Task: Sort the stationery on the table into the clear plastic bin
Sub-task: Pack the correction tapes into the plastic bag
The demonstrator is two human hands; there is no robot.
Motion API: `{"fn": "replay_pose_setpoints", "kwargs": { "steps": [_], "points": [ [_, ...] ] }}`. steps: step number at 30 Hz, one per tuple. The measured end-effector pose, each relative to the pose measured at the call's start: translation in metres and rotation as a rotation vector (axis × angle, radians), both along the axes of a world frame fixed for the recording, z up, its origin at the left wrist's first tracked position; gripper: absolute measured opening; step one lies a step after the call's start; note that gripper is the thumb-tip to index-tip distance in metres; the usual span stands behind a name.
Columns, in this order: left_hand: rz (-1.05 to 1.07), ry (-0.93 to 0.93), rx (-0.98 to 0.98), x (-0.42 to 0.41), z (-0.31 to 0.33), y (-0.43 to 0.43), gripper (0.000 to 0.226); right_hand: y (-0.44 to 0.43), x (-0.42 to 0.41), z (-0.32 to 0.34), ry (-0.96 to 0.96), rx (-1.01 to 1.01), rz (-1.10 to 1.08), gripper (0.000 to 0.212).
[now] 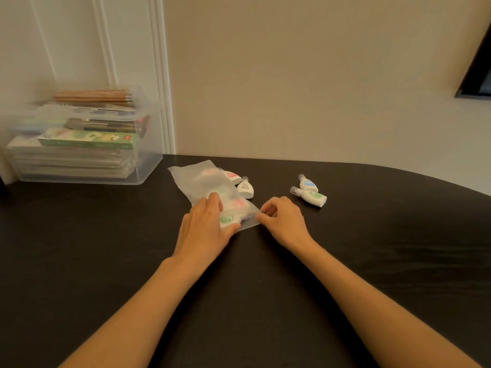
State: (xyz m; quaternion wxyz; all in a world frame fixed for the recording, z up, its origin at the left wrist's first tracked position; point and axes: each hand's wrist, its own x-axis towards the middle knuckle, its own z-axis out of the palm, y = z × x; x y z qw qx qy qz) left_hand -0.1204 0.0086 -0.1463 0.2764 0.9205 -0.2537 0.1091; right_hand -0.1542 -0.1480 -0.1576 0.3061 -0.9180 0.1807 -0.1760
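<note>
On the black table (106, 235), a frosted bag (196, 179) blurs the small bottles (226, 219) inside; the left hand (206, 227) grips it, and the right hand (283, 221) pinches its corner.

- Dark rounded desk (372, 261): smooth top with a low sheen, and faint streaks catch light toward its right edge.
- Clear plastic bin (148, 168) at the desk's far left corner: glossy, see-through walls.
- Bare wooden pencils (93, 96) on top of its contents: matt.
- Green printed cardboard box (87, 140) inside: slightly shiny.
- Frosted translucent plastic bag (196, 176) mid-desk: soft, crinkled film.
- Small white plastic correction-tape dispensers (309, 193): smooth, glossy, with clear caps.
</note>
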Motion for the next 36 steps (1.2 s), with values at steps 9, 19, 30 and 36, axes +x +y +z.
{"fn": "replay_pose_setpoints", "kwargs": {
  "steps": [9, 19, 30, 36],
  "points": [
    [0.053, 0.179, -0.226, 0.013, -0.005, 0.004, 0.025, 0.012, -0.008, 0.002, -0.037, -0.208, 0.200, 0.013],
    [0.084, -0.111, 0.006, 0.005, 0.001, 0.011, 0.025, 0.012, -0.014, 0.002, -0.087, -0.061, 0.296, 0.031],
    [-0.023, -0.035, 0.264, 0.020, -0.002, 0.006, 0.063, 0.007, -0.013, 0.003, 0.010, 0.054, 0.280, 0.062],
    [-0.029, 0.008, 0.274, 0.018, -0.007, 0.001, 0.060, 0.009, -0.013, 0.003, 0.091, -0.147, 0.344, 0.053]
  ]
}}
